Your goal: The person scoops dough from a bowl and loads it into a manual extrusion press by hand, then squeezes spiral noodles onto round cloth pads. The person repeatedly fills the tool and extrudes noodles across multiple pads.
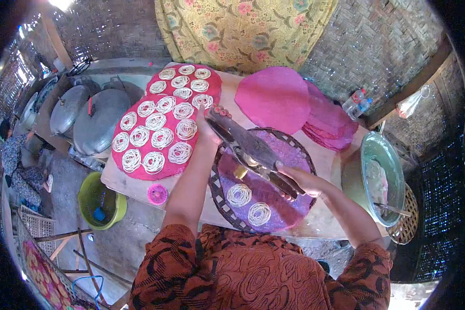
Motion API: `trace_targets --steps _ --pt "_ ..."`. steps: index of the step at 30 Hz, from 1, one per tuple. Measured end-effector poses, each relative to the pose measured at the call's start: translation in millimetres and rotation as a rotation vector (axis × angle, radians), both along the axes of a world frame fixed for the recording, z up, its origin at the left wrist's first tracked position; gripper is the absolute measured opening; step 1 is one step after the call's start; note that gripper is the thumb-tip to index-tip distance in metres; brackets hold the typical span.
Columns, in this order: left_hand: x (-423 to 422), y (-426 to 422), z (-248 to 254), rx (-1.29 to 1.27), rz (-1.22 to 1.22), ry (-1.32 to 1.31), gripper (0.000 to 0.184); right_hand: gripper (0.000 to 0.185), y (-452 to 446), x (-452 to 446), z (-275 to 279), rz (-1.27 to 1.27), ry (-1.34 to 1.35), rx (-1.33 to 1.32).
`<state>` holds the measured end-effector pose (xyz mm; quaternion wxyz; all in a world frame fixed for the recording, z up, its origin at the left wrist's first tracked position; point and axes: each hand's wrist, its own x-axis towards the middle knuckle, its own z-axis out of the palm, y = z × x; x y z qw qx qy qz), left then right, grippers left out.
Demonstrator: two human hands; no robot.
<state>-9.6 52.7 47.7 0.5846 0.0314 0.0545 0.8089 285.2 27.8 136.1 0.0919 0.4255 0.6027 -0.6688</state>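
Both left hand (pixel 206 130) and right hand (pixel 304 181) grasp a long dark wooden press (pixel 252 145), spread likely for leverage, above a round purple mat (pixel 284 206), near its edges.

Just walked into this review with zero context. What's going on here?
A person grips a long dark tool with both hands, left hand and right hand near opposite ends, over a purple mat on a round tray. A brass cylinder shows below the tool's middle. Two pale coils lie on the mat's near part. To the left, reddish-pink mats carry many more coils.
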Motion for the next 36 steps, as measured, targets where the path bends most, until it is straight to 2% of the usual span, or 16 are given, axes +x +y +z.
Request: trace_targets --steps 2,4,7,11,13,17,21,23,26,27,29,31,32,36 --pt "-12.8 3.7 -4.0 0.06 0.054 0.068 0.037 0.069 5.0 -10.4 1.2 0.012 -0.04 0.028" --pt "-27.2 5.5 1.2 0.157 0.099 0.134 0.033 0.058 5.4 -21.4 2.6 0.049 -0.022 0.158" --pt "-36.7 -3.6 22.0 0.191 0.053 0.049 0.039 0.066 -1.9 -28.3 14.1 0.042 0.04 0.147" --pt "-20.1 -12.4 24.6 0.086 0.075 -0.031 0.038 0.065 -2.6 -17.3 41.4 0.098 0.02 0.105" --pt "-18.4 -3.8 16.1 0.109 0.05 -0.08 0.038 0.064 1.4 -14.1 48.5 0.04 -0.059 0.17" --pt "-27.5 9.4 24.8 0.129 0.139 0.046 0.039 0.062 4.9 -20.9 35.1 0.021 -0.056 0.301" --pt "-39.0 -4.8 33.1 0.157 0.074 0.069 0.039 0.06 -8.0 -30.2 32.7 0.036 0.069 0.249" --pt "-30.5 -16.1 32.3 0.079 0.138 0.102 0.04 0.059 -7.6 -24.7 34.0 0.052 0.053 0.244" --pt "-13.2 -17.2 24.1 0.001 0.119 -0.039 0.04 0.058 -0.7 -15.6 37.0 0.047 -0.044 0.195" --pt "-10.7 -15.2 18.3 0.003 0.089 -0.092 0.039 0.058 1.1 -16.6 34.6 0.049 -0.048 0.194" --pt "-18.7 -0.6 -6.6 0.047 0.103 -0.038 0.038 0.059 8.2 -17.7 22.4 0.043 -0.118 0.303" --pt "-29.0 5.4 -18.6 0.128 0.045 -0.04 0.038 0.063 14.4 -22.4 0.9 0.062 -0.07 0.276" --pt "-31.1 5.1 -19.4 0.153 0.076 0.023 0.031 0.064 11.7 -27.8 -10.7 0.026 -0.041 0.307" --pt "-48.6 -6.1 -12.5 0.117 0.11 0.142 0.032 0.064 8.7 -38.6 -39.7 0.027 0.048 0.257"
